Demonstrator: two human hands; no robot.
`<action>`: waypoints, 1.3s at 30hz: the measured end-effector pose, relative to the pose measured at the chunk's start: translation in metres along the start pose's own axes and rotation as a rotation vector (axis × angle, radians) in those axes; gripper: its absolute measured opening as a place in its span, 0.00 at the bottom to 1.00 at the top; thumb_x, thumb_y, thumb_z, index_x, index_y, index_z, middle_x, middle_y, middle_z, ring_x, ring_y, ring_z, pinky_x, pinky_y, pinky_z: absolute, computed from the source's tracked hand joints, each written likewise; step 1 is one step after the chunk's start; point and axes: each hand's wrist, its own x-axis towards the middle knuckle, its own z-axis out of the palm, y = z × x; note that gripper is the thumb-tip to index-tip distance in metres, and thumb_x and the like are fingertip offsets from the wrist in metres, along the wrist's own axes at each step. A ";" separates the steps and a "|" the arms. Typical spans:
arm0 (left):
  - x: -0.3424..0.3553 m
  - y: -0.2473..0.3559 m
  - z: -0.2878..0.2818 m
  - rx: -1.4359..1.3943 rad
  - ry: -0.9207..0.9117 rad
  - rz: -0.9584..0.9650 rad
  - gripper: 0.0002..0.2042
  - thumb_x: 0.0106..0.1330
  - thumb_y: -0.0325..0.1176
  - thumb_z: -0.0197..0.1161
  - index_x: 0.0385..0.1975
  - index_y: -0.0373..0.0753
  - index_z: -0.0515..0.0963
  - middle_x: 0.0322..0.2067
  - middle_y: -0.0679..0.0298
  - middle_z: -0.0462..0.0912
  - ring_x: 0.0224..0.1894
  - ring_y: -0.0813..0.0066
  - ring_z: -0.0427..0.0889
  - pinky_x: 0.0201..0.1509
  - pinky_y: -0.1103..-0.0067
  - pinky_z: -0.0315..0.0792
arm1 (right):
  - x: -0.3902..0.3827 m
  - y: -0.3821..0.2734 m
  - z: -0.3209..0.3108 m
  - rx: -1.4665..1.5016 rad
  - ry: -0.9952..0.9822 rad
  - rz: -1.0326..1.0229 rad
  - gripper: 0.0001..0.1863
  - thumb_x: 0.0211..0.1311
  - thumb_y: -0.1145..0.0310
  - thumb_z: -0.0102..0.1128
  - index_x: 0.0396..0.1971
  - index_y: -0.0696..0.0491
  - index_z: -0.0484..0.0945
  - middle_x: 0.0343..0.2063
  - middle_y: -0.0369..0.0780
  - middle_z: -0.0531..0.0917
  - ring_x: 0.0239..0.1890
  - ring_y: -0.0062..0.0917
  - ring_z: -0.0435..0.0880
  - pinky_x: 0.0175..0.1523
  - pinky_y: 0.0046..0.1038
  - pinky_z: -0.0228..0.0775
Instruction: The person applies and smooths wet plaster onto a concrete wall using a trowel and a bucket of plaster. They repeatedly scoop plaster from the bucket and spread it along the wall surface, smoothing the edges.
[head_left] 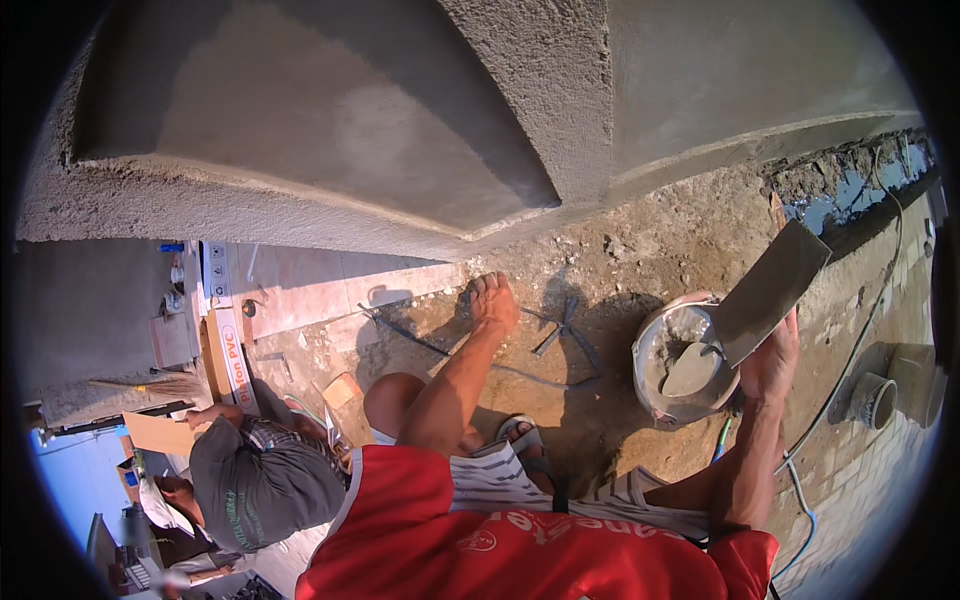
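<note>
My left hand [493, 303] is low over the dirt beside the foot of the wall, fingers curled; what they hold, if anything, is hidden. My right hand [770, 355] grips a grey rectangular plastering float [770, 290], tilted above the right rim of a bucket [648, 355]. The bucket holds grey wet mortar and a trowel blade [690, 372]. Dark strips or cords [560, 365] lie on the ground between my left hand and the bucket. Overhead in the picture is a rendered wall [540, 120] with smooth grey recessed panels.
A co-worker [260, 480] in a dark shirt is at the lower left holding cardboard [155, 433], beside long boxes and a broom [150, 388]. A water-filled trench [850, 195] runs at upper right. A hose [835, 400] and two cylindrical containers [872, 405] are at the right.
</note>
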 end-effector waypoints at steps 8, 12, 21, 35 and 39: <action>0.018 -0.016 0.037 -0.043 0.132 -0.029 0.39 0.57 0.44 0.60 0.63 0.30 0.51 0.65 0.49 0.45 0.67 0.50 0.44 0.67 0.60 0.48 | -0.004 -0.006 -0.005 -0.005 0.014 -0.014 0.27 0.57 0.65 0.61 0.55 0.54 0.62 0.45 0.38 0.75 0.48 0.26 0.75 0.53 0.31 0.69; 0.026 -0.024 0.039 -0.234 0.266 -0.111 0.40 0.57 0.44 0.61 0.64 0.30 0.48 0.65 0.49 0.44 0.67 0.49 0.43 0.66 0.59 0.49 | -0.006 -0.005 -0.007 0.004 0.063 -0.009 0.27 0.57 0.65 0.61 0.55 0.54 0.62 0.45 0.38 0.75 0.47 0.26 0.76 0.53 0.31 0.69; 0.037 -0.016 0.044 -0.125 0.307 -0.193 0.39 0.57 0.44 0.62 0.62 0.28 0.51 0.61 0.49 0.50 0.65 0.49 0.48 0.64 0.62 0.52 | -0.004 -0.004 -0.006 0.002 0.035 0.012 0.26 0.58 0.66 0.60 0.55 0.54 0.62 0.45 0.38 0.75 0.47 0.26 0.76 0.54 0.31 0.69; 0.017 -0.020 0.034 -0.055 0.141 -0.216 0.21 0.56 0.39 0.60 0.45 0.31 0.69 0.53 0.51 0.60 0.62 0.53 0.53 0.62 0.63 0.52 | 0.000 -0.002 -0.005 0.013 0.029 0.024 0.27 0.58 0.65 0.60 0.56 0.54 0.62 0.47 0.38 0.74 0.50 0.27 0.75 0.55 0.32 0.68; -0.013 -0.018 0.066 -0.103 0.205 -0.209 0.23 0.57 0.38 0.59 0.48 0.30 0.68 0.57 0.50 0.58 0.65 0.53 0.50 0.64 0.61 0.49 | 0.001 -0.001 -0.009 0.015 0.025 0.037 0.27 0.58 0.65 0.60 0.56 0.54 0.62 0.47 0.38 0.74 0.49 0.27 0.75 0.55 0.32 0.68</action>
